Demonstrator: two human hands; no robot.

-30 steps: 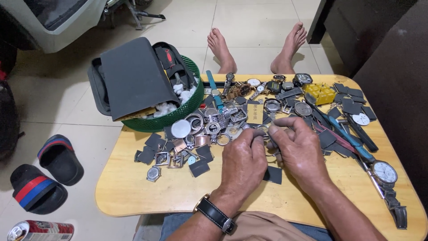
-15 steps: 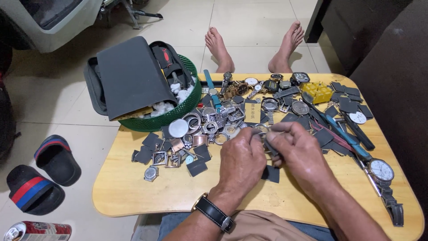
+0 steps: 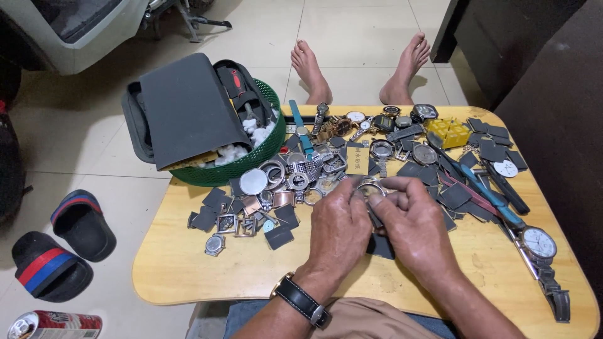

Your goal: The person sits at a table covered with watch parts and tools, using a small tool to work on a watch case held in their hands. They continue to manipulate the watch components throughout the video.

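My left hand (image 3: pixel 338 227) and my right hand (image 3: pixel 411 221) meet over the middle of a low wooden table (image 3: pixel 188 276). Together they pinch a small round metal watch case (image 3: pixel 369 188) between thumbs and fingertips. A black strapped wristwatch (image 3: pixel 300 300) is on my left wrist. Around the hands lie several watch cases, bezels, dials and dark square pads (image 3: pixel 276 188). What lies under my palms is hidden.
A green basket (image 3: pixel 254 160) with a dark zip case (image 3: pixel 185 110) sits at the table's far left. A yellow box (image 3: pixel 447 132), straps and a white-dial watch (image 3: pixel 539 242) lie right. Someone's bare feet (image 3: pixel 361 63) rest beyond the table. Sandals (image 3: pixel 63 245) and a can (image 3: pixel 53 325) are on the floor.
Both hands stay together on the small watch case with only slight finger shifts. The view has drifted a little.
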